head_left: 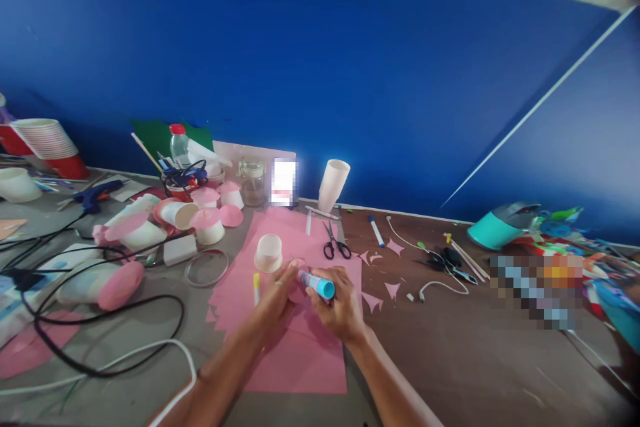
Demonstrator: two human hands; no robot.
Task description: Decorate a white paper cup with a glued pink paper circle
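Note:
My right hand (pixel 344 307) is closed around a blue glue stick (pixel 319 283), tilted with its blue end toward me. The glue stick's other end meets a small pink paper piece (pixel 297 290) pinched in my left hand (pixel 278 295); the paper's full outline is hidden by my fingers. Both hands are over stacked pink paper sheets (pixel 310 367). Just beyond my left hand a white paper cup (pixel 270 250) stands on the sheets, beside a yellow-capped marker (pixel 257 288). Black-handled scissors (pixel 334 243) lie beyond my right hand.
Pink-and-white cup pieces (pixel 207 225), a glue gun (pixel 97 193) and tangled black cables (pixel 170 300) crowd the left. Pink scraps (pixel 393 289), a blue marker (pixel 376 231) and a white cord (pixel 450 287) lie right. At the back stand a glass jar (pixel 253 183) and tall white cups (pixel 334 183).

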